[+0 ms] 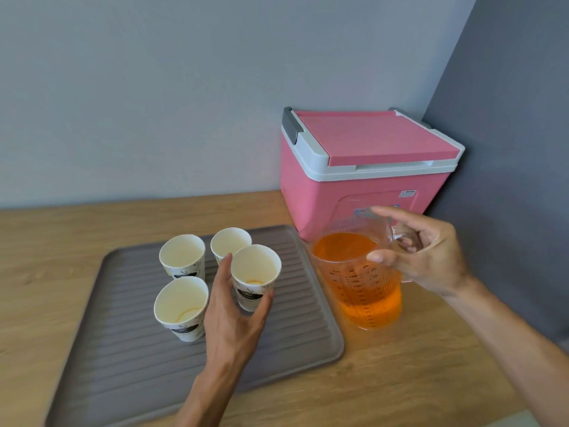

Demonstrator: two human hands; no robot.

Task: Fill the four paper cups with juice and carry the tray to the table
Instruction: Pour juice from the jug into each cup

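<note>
Four white paper cups stand close together on a grey ribbed tray (295, 328): back-left cup (182, 256), back-right cup (231, 240), front-left cup (181, 305) and front-right cup (256, 268). Only thin traces of orange show in the bottoms of the two front cups. My left hand (234, 315) wraps the front-right cup, thumb on its right side and fingers on its left. A clear measuring pitcher (360, 291), about half full of orange juice, stands on the counter just right of the tray. My right hand (431, 254) has fingers curled through the pitcher's handle, thumb over the rim.
A pink cooler box (363, 180) with a white rim and closed lid sits right behind the pitcher, in the corner against the walls. The wooden counter (61, 241) extends to the left and front of the tray.
</note>
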